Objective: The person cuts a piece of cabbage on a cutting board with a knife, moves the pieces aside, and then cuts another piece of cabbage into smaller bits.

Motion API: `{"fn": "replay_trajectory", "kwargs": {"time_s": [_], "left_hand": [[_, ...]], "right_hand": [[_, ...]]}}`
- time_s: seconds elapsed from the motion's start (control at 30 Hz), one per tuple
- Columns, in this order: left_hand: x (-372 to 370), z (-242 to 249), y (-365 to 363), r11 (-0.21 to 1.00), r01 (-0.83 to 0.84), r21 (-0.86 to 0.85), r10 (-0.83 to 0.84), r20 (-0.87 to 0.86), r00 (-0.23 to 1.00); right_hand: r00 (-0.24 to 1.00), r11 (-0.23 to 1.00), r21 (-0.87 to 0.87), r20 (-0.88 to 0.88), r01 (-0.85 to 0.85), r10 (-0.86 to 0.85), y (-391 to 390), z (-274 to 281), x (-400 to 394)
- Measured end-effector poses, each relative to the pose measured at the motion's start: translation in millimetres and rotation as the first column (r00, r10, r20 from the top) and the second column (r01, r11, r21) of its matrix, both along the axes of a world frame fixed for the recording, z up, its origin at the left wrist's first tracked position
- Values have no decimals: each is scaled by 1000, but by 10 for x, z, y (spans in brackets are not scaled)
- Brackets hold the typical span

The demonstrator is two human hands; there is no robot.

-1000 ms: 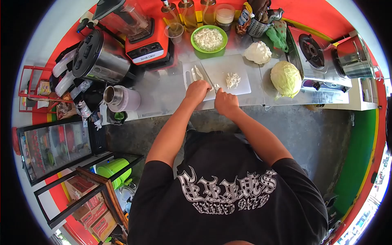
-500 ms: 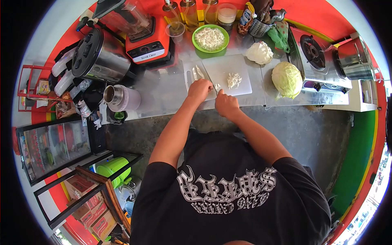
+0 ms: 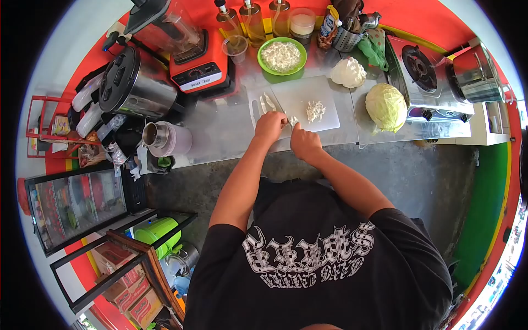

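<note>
On a white cutting board [image 3: 330,118], my right hand [image 3: 306,142] is wrapped round the handle of a knife [image 3: 285,114], whose thin blade slants away and to the left. Just left of the blade, my left hand [image 3: 270,126] is closed with bent fingers on a piece of cabbage, mostly hidden under it. Pale cabbage strips [image 3: 268,101] lie beyond that hand. A few fresh shreds [image 3: 293,119] rest against the blade, and a small heap of shredded cabbage [image 3: 315,111] sits farther right on the board.
Behind the board stands a green bowl [image 3: 282,69] of shredded cabbage. To the right are a cut cabbage piece [image 3: 348,72], a whole cabbage [image 3: 386,108] and a gas stove [image 3: 426,82]. A red blender [image 3: 201,77], steel pot [image 3: 143,82] and flask [image 3: 168,138] stand left.
The view has shifted slightly. Both hands stay at the same spot on the board, and the bit of shredded cabbage beside the blade looks a little larger.
</note>
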State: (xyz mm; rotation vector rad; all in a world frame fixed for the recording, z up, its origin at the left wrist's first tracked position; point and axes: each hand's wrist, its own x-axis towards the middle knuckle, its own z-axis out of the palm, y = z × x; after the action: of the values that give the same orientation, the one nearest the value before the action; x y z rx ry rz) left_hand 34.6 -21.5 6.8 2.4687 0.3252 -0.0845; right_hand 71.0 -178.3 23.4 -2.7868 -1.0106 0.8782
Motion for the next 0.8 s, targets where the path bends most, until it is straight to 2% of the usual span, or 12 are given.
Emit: {"fn": "replay_trajectory", "kwargs": {"time_s": [0.07, 0.17, 0.3, 0.37, 0.47, 0.6, 0.67, 0.8], "left_hand": [[-15, 2, -18, 999, -20, -47, 20, 6, 1000], [-21, -99, 6, 1000, 16, -18, -14, 76, 997], [-42, -43, -19, 997, -13, -71, 19, 76, 997], [-50, -2, -31, 998, -28, -63, 31, 57, 998], [-58, 66, -43, 996, -33, -83, 36, 41, 999], [-106, -131, -32, 993, -28, -112, 43, 131, 990], [-106, -200, -39, 991, -78, -109, 97, 175, 980], [-119, -140, -53, 985, -116, -125, 134, 151, 979]], "right_hand": [[1000, 997, 76, 7, 13, -14, 58, -84, 71], [1000, 998, 69, 19, 12, -13, 128, -44, 111], [1000, 997, 77, 27, 2, -4, 28, -55, 16], [999, 998, 52, -4, 48, -48, 12, -53, -13], [998, 999, 37, 63, -24, 22, 89, -90, 83], [998, 999, 37, 52, -31, 29, 129, -30, 99], [1000, 998, 64, -5, 17, -17, 74, -28, 36], [1000, 1000, 24, -8, 5, -4, 47, -35, 9]]}}
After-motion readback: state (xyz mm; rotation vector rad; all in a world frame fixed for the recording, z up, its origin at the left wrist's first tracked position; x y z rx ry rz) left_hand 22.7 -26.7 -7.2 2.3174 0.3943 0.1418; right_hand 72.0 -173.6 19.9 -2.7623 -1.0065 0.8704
